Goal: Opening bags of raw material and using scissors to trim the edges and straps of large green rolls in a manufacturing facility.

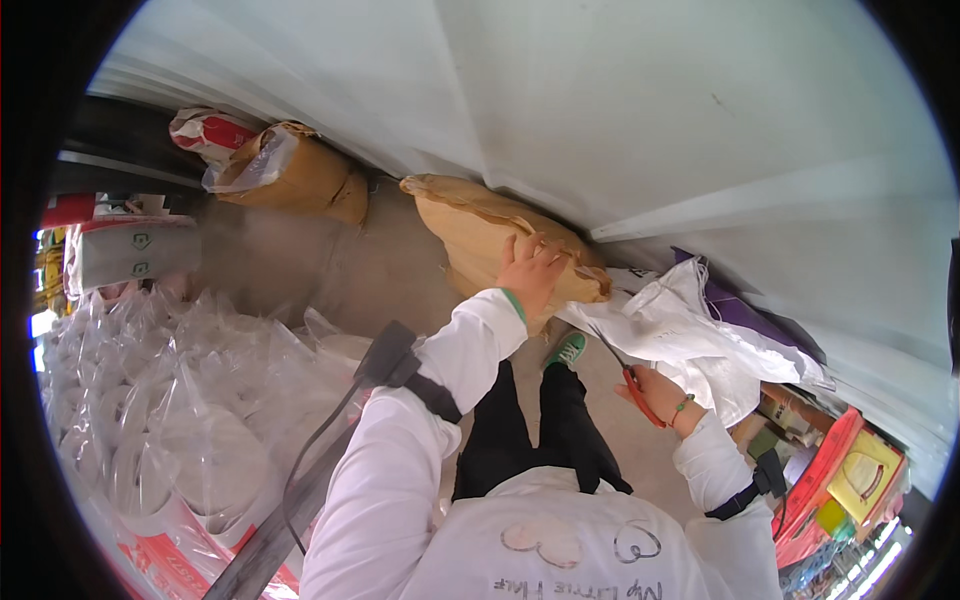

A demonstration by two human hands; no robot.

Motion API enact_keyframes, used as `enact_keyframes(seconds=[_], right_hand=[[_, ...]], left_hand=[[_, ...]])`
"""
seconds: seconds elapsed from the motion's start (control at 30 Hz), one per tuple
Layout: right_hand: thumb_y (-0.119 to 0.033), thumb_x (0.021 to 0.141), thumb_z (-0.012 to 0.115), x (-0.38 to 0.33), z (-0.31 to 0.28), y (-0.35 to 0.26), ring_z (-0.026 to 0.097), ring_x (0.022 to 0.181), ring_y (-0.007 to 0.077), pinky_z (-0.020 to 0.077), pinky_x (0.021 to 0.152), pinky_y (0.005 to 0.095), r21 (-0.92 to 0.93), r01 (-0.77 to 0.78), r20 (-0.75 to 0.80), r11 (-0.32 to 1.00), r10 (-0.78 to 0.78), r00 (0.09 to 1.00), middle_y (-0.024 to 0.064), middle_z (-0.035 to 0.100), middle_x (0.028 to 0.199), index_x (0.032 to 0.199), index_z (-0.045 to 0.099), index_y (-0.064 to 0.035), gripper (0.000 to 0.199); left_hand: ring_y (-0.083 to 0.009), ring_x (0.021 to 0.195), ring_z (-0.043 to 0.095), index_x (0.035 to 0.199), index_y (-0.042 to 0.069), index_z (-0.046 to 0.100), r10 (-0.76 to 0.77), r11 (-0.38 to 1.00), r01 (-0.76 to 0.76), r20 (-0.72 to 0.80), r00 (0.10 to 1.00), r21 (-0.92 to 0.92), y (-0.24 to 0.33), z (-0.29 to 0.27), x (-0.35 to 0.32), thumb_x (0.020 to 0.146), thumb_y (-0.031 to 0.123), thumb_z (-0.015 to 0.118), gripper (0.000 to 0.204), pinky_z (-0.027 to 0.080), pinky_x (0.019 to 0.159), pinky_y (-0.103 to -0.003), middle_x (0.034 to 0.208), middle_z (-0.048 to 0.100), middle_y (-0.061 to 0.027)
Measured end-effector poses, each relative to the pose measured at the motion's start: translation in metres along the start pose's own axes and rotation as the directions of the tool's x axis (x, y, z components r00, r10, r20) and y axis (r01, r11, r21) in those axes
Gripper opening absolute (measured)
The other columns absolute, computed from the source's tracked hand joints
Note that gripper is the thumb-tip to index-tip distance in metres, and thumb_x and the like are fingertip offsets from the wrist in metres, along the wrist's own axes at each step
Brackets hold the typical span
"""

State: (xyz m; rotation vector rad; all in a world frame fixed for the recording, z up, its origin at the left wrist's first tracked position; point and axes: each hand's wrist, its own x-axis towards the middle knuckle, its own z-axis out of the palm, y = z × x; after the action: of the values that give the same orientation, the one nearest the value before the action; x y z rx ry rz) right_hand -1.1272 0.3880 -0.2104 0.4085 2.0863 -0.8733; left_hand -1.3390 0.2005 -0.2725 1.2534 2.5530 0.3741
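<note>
Left fingers [529,248], loosely spread, touch one far brown sack [470,225]; right fingers [646,381] grip one pair of orange-handled scissors [634,388]

Looks like a warehouse or workshop storeroom, judging by brown paper sacks [465,225] at twelve and ten o'clock, clear-bagged goods [200,430] heaped at eight, white sacking [672,330] at three, panelled wall [600,95] at one.

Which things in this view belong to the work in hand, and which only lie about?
Seemingly in the work:
large brown paper sack, left hand on it
orange-handled metal scissors, in the right hand

Probably just lying about:
open brown paper bag, farther left
heaped clear plastic bags
crumpled white sheeting
</note>
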Motion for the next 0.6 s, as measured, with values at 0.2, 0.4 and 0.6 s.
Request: enact_keyframes(seconds=[0.2, 0.4, 0.6], right_hand=[[-0.043, 0.082, 0.059, -0.022, -0.002, 0.000, 0.057, 0.072, 0.0343, 0.0440, 0.065, 0.0404, -0.050, 0.033, -0.029, 0.998, -0.034, 0.999, 0.0180, 0.058, 0.079, 0.093, 0.053, -0.0017, 0.043], [-0.052, 0.083, 0.052, -0.036, -0.001, 0.010, 0.057, 0.080, 0.0402, 0.0447, 0.070, 0.0450, -0.065, 0.016, -0.070, 0.998, -0.021, 0.997, 0.0194, 0.058, 0.084, 0.093, 0.052, -0.0033, 0.050], [-0.051, 0.082, 0.053, -0.033, 0.003, 0.002, 0.057, 0.080, 0.0399, 0.0454, 0.069, 0.0448, -0.139, -0.011, -0.083, 0.990, 0.000, 0.997, 0.0194, 0.058, 0.086, 0.093, 0.053, -0.0037, 0.048]], left_hand=[[-0.0260, 0.127, 0.030, 0.128, 0.015, 0.045, 0.004, 0.997, -0.011, 0.087, 0.996, 0.074, 0.023, 0.037, 0.032, 0.081, 0.016, 0.046, 0.048, 0.014, 0.103, -0.060, 0.129, 0.046, -0.0030], [-0.0229, 0.124, 0.035, 0.120, 0.017, 0.054, -0.043, 0.991, 0.001, 0.323, 0.945, 0.131, 0.029, 0.050, 0.051, 0.081, 0.017, 0.046, 0.040, 0.012, 0.104, -0.059, 0.116, 0.056, -0.0008], [-0.0192, 0.118, 0.042, 0.102, 0.022, 0.064, 0.130, 0.952, -0.184, 0.218, 0.967, 0.245, 0.024, 0.051, 0.059, 0.081, 0.028, 0.050, 0.026, 0.014, 0.102, -0.062, 0.111, 0.057, 0.0011]])
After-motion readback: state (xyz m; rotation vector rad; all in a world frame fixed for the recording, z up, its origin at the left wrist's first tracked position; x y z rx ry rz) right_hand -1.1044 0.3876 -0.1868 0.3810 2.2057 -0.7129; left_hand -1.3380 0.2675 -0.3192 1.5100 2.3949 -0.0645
